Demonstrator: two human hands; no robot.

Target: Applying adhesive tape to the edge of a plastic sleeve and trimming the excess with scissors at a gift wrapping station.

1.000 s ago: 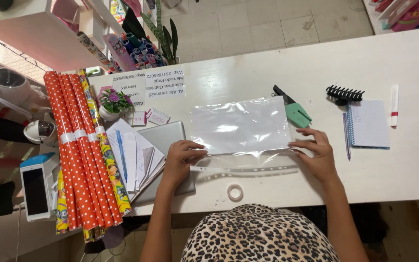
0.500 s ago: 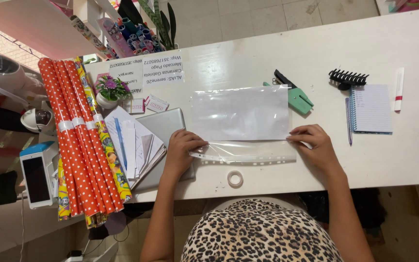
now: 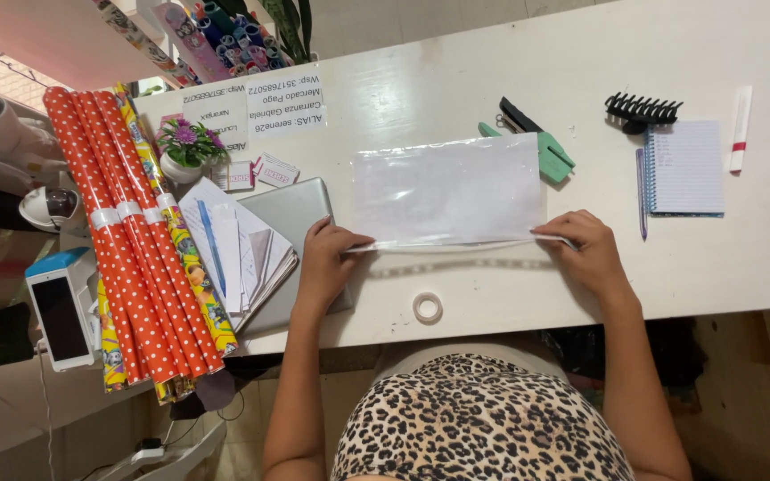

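Note:
A clear plastic sheet lies folded on the white table in front of me. My left hand pinches its near left corner. My right hand pinches the near right corner, and the near edge is lifted slightly off the table. A small roll of clear tape lies near the table's front edge between my arms.
Red dotted wrapping paper rolls lie at the left beside a pile of papers and a grey laptop. Green scissors, a black hair clip, a spiral notebook with a pen, and a small flower pot stand further back.
The sheet's near flap has been folded up over the rest, so the sheet is now narrower. Both hands stayed at its near corners.

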